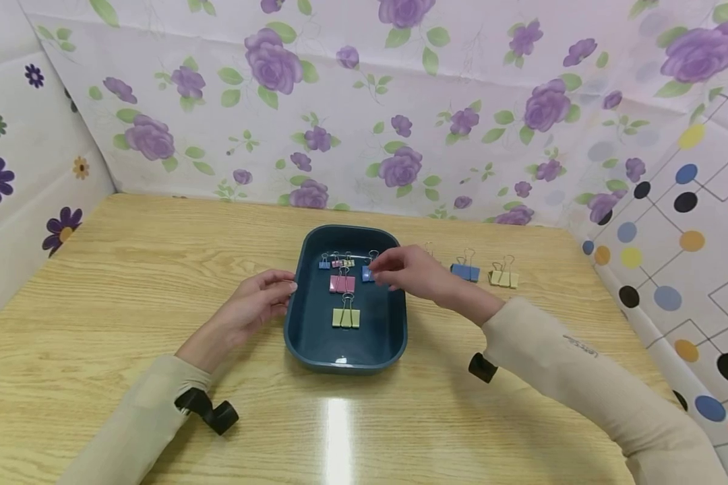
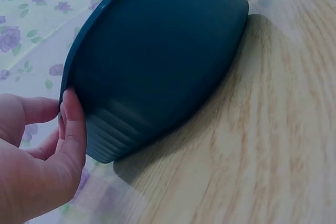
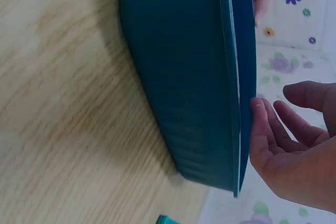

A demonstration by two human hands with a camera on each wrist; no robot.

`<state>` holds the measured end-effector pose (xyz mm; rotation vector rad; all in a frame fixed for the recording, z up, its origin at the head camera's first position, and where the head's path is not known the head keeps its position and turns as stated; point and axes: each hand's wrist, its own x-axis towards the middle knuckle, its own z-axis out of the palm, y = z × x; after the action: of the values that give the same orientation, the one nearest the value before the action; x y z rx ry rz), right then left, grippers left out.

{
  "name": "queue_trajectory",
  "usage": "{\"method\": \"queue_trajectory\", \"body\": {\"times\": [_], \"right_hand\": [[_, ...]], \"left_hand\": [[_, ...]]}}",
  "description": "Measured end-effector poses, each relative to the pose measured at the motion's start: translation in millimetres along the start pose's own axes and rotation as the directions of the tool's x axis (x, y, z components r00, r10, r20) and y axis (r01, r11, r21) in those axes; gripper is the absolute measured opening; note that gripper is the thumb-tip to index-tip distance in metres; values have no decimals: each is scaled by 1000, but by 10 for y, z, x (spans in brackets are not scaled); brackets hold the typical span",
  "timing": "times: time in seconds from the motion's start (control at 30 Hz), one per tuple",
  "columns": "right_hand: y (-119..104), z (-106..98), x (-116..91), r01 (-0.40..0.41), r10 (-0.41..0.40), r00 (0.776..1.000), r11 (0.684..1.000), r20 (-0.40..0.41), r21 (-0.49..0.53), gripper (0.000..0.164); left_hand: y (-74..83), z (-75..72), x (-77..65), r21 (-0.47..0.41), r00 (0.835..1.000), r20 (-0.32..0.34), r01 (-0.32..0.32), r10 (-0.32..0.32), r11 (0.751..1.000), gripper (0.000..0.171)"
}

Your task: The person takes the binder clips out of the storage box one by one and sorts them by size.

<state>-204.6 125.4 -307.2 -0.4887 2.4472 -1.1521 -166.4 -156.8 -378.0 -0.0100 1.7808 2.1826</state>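
A dark blue plastic tray [image 1: 346,350] stands on the table, and my left hand [image 1: 255,306] pinches its left rim between thumb and fingers. My right hand [image 1: 414,273] is over the tray's right rim, fingertips close to a blue binder clip [image 1: 367,274] inside. In the right wrist view its thumb and fingers are apart, with nothing visible between them. Also in the tray lie a pink binder clip [image 1: 342,283], a yellow binder clip [image 1: 346,318] and small blue [image 1: 324,265], pink [image 1: 336,263] and yellow [image 1: 348,263] clips near the far end.
Right of the tray, a blue binder clip [image 1: 464,272] and a yellow binder clip [image 1: 503,278] sit on the wooden table [image 1: 158,256]. Wire handles [image 1: 429,249] of another clip show behind my right hand. Patterned cloth [image 1: 352,108] hangs behind and at both sides.
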Motion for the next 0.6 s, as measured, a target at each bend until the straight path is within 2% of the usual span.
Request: {"method": "queue_trajectory", "body": {"times": [0.17,0.37,0.6], "right_hand": [[-39,69,47,-23,22,999,999,39,27,26],[-107,170,113,-75,71,996,995,48,71,22],[-126,327,202,-88,88,996,996,-11,-5,16]], "left_hand": [[1,3,0,-9,1000,2,-3,3,1000,21],[0,-6,-4,-13,1000,6,-8,8,1000,23],[-30,-18,12,-18,1000,9,-15,16,1000,23]]}}
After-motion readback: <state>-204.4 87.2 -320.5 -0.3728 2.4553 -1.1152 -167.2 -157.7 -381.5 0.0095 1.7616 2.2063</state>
